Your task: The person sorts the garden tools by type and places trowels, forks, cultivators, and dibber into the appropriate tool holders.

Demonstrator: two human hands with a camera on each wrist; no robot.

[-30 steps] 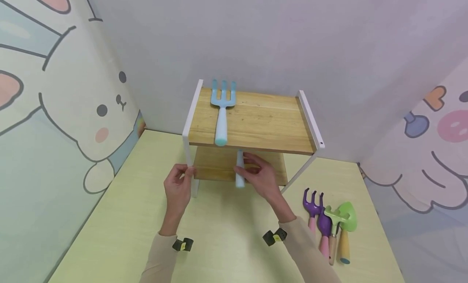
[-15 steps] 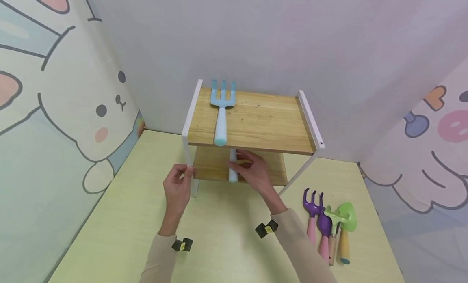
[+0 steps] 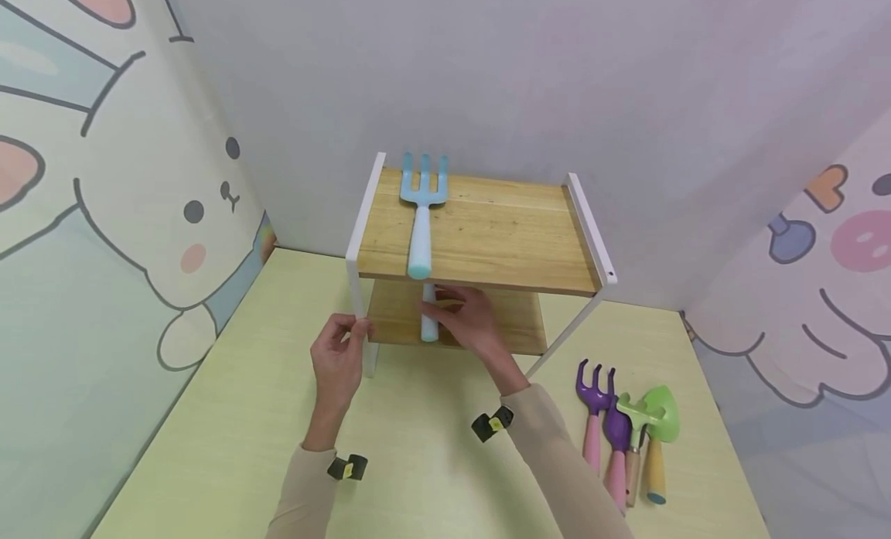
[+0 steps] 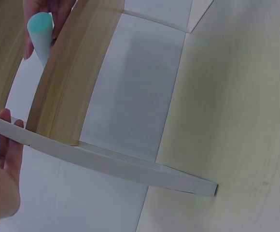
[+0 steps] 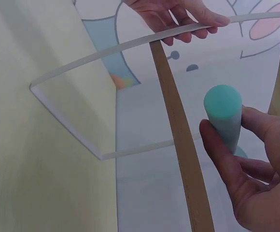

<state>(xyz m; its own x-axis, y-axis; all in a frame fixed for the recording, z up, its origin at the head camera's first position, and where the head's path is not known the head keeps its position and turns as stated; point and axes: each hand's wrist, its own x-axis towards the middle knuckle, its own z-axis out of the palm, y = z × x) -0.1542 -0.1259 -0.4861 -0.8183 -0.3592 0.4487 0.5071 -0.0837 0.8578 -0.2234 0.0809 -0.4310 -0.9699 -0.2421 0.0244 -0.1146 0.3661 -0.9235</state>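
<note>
My left hand (image 3: 337, 365) grips the white left front post (image 4: 106, 164) of a two-tier wooden shelf rack (image 3: 501, 237). In the left wrist view its fingers wrap over that post. My right hand (image 3: 472, 322) pinches the pale blue handle of a hand tool (image 3: 429, 326) between thumb and fingers, in the space between the two boards. A teal end cap (image 5: 222, 101) faces out toward the right wrist camera. The tool's head is hidden beneath the upper board. On the upper board lies a light blue garden fork (image 3: 421, 222), tines toward the back.
Right of the rack, several garden tools lie on the pale yellow table (image 3: 230, 446): a purple fork (image 3: 594, 392), a purple trowel (image 3: 617, 427), a green rake (image 3: 636, 415) and a green trowel (image 3: 661, 415). Cartoon-printed walls (image 3: 487, 83) stand behind and at both sides.
My right hand has moved left with the blue-handled tool and slightly deeper over the lower board. My left hand has stayed on the post.
</note>
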